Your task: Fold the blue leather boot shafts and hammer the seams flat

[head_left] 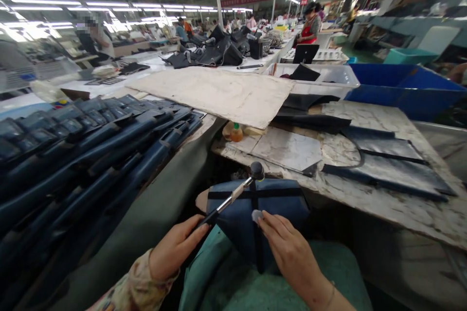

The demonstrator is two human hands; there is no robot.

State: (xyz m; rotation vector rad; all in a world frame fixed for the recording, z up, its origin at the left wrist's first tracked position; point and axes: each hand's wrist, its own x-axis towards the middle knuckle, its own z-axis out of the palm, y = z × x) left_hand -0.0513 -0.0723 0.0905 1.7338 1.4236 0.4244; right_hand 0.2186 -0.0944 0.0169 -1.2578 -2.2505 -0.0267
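My left hand (180, 245) is wrapped round the dark grip of a hammer (233, 195). Its shaft is shiny metal with a pale wrapping partway up, and its round black head (257, 171) points away from me. Below it, a dark blue leather piece (233, 214) with crossed black strips lies over a board or form across my lap, its pale rounded end (202, 200) showing at the left. Over the middle strip, my right hand (288, 248) pinches a small, whitish-grey rounded piece (257, 215), whose kind I cannot make out. Green cloth (292, 286) covers my lap.
On the left are rows of dark blue leather parts (109, 150). A worktable (386, 204) at right holds more blue panels (390, 160), a small orange bottle (236, 132) and a large beige sheet (219, 92). Blue (401, 90) and white bins (343, 75) stand behind; people work farther off.
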